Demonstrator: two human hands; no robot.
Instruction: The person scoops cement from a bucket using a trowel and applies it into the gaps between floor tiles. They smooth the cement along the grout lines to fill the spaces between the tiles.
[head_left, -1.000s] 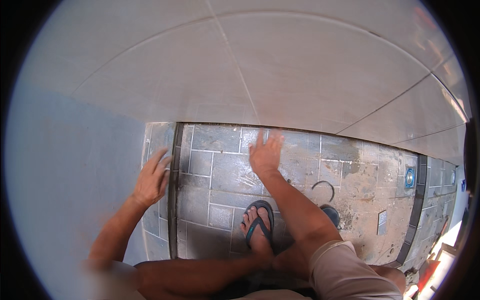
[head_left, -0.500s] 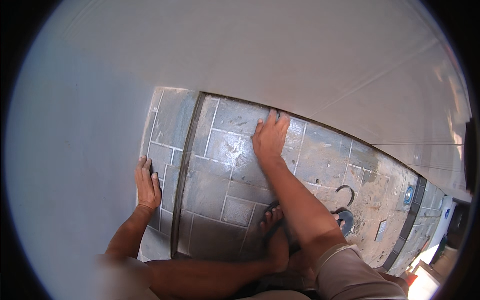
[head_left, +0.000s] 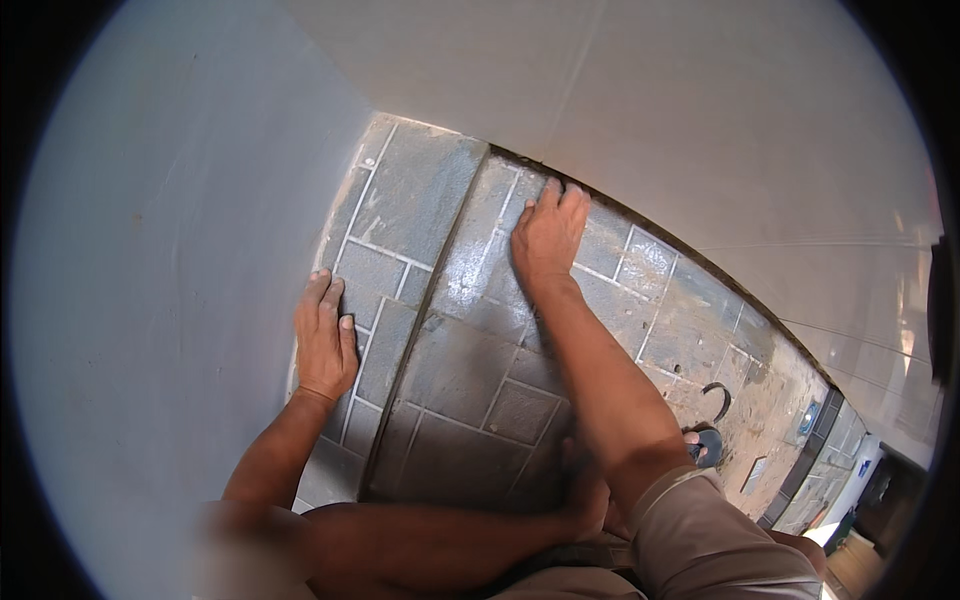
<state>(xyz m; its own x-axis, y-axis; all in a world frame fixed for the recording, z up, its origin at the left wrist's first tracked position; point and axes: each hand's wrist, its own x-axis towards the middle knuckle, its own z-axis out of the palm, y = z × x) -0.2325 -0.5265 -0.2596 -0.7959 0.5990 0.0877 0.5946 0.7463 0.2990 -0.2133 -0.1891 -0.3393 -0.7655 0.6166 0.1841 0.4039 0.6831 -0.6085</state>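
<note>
My left hand point(head_left: 325, 345) rests on the grey patterned floor tiles point(head_left: 415, 210) right beside the pale left wall. Its fingers point away from me, stretched out and holding nothing. Farther off, my right hand point(head_left: 550, 235) lies on the tiles at the foot of the far wall, with its fingertips close to a dark gap point(head_left: 640, 222) along the wall. Those fingers are extended and slightly bent; no object shows in them. A dark strip point(head_left: 425, 310) runs across the floor between my two hands.
The pale left wall point(head_left: 200, 300) and the beige far wall point(head_left: 700, 110) meet in a corner. To the right, a sandal point(head_left: 708, 447) and a curved black piece point(head_left: 718, 400) lie on dusty floor. A small blue item point(head_left: 808, 418) stands farther right.
The view has shifted toward the corner. My right hand has moved left along the far wall's foot, nearer the dark strip. My left hand stays by the left wall; my foot has drawn back.
</note>
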